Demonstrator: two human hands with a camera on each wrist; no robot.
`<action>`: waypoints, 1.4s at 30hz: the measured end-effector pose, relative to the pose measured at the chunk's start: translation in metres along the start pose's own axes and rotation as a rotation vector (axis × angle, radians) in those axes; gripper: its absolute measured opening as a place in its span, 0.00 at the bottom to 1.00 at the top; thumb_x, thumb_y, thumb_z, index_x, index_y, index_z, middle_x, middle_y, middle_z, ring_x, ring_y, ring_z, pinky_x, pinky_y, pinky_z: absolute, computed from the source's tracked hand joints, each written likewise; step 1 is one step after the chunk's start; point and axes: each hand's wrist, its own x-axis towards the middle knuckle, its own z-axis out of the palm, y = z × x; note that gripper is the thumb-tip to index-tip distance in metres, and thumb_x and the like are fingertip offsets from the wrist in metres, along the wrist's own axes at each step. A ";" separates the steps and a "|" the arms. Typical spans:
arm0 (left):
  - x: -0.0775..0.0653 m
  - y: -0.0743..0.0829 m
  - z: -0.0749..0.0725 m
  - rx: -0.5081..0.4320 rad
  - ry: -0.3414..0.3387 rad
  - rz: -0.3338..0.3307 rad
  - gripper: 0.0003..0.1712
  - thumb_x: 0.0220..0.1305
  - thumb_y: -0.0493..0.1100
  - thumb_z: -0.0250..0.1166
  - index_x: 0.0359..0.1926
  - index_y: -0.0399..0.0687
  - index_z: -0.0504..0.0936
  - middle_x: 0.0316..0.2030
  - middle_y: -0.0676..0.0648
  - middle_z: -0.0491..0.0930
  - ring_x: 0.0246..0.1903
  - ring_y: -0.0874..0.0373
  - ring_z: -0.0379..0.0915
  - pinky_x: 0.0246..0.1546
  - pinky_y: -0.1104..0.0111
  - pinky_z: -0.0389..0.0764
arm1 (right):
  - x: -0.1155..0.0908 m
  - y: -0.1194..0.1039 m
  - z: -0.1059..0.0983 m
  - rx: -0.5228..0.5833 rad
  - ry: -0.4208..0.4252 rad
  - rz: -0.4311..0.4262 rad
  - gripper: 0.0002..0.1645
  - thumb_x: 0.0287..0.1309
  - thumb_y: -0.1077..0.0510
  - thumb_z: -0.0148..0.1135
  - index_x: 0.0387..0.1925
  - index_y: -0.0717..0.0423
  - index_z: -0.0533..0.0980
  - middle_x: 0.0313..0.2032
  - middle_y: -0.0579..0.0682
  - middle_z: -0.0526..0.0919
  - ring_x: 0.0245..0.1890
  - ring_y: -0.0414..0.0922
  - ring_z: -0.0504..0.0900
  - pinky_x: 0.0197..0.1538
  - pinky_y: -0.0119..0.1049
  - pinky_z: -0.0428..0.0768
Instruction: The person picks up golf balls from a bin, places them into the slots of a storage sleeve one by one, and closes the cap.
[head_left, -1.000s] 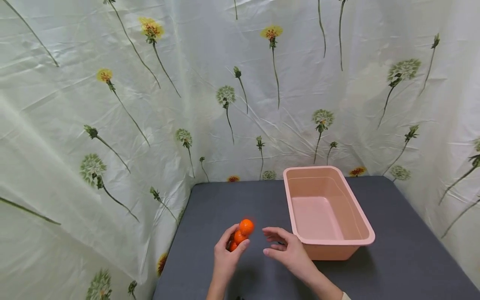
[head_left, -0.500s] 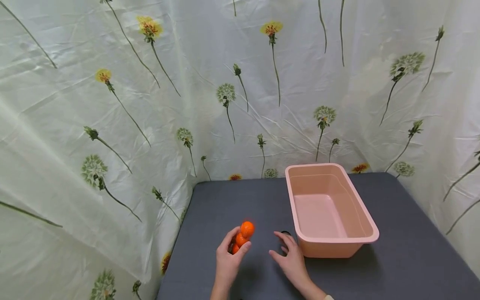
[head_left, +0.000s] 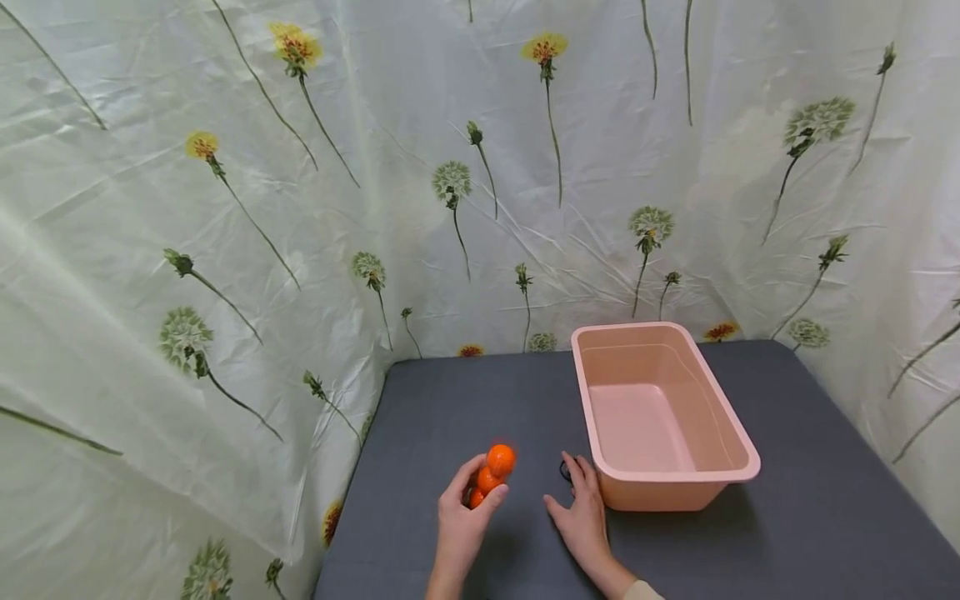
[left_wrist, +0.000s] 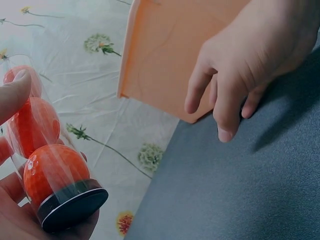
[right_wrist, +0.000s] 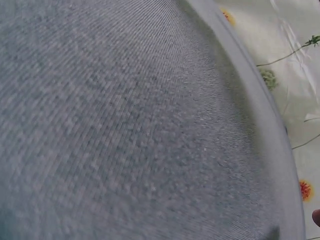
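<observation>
In the head view my left hand [head_left: 463, 521] grips a clear tube of orange golf balls [head_left: 491, 477]. The left wrist view shows the tube's black end cap [left_wrist: 75, 207] at its lower end, with my thumb across the upper ball. My right hand [head_left: 585, 517] reaches down by the near left side of a pink plastic tub [head_left: 678, 492], its fingers extended and slightly bent. At its fingertips lies a small black round piece [head_left: 565, 471], partly hidden by them; whether they touch it I cannot tell. Only a fingertip [right_wrist: 316, 216] enters the right wrist view.
A dark grey cloth-covered table [head_left: 465, 400] lies under both hands. Behind and to the left hangs a pale curtain [head_left: 300, 208] printed with dandelions. The tub stands on the right half of the table, its open top upward.
My right hand has come down and turned to point forward beside the tub, over the black round piece. The left hand, still gripping the tube, has shifted slightly right.
</observation>
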 end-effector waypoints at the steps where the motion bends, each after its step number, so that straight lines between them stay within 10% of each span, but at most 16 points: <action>1: 0.000 0.000 0.000 0.002 -0.004 -0.001 0.27 0.56 0.46 0.77 0.58 0.58 0.82 0.48 0.52 0.83 0.43 0.55 0.78 0.44 0.66 0.80 | 0.000 0.000 0.001 -0.003 0.002 0.002 0.49 0.45 0.67 0.79 0.70 0.57 0.69 0.68 0.66 0.63 0.63 0.62 0.71 0.55 0.53 0.78; 17: 0.000 0.000 0.005 0.030 -0.043 -0.102 0.27 0.57 0.50 0.77 0.58 0.63 0.82 0.50 0.55 0.82 0.45 0.54 0.77 0.45 0.65 0.80 | 0.003 0.012 0.005 -0.148 0.071 -0.101 0.43 0.35 0.65 0.83 0.60 0.58 0.78 0.39 0.49 0.79 0.27 0.38 0.72 0.31 0.34 0.71; 27: 0.000 -0.004 0.011 0.035 -0.054 -0.122 0.28 0.57 0.49 0.77 0.59 0.60 0.82 0.51 0.53 0.82 0.46 0.54 0.78 0.46 0.65 0.80 | 0.002 0.015 0.007 -0.299 -0.003 -0.149 0.35 0.32 0.57 0.85 0.49 0.55 0.84 0.36 0.43 0.73 0.25 0.32 0.68 0.28 0.31 0.68; 42: -0.003 -0.003 0.012 -0.002 -0.076 -0.160 0.28 0.56 0.51 0.77 0.59 0.59 0.82 0.52 0.51 0.81 0.47 0.51 0.77 0.45 0.66 0.80 | -0.004 0.019 -0.001 -0.211 -0.059 -0.164 0.27 0.33 0.56 0.86 0.41 0.51 0.84 0.31 0.40 0.72 0.26 0.32 0.67 0.30 0.30 0.67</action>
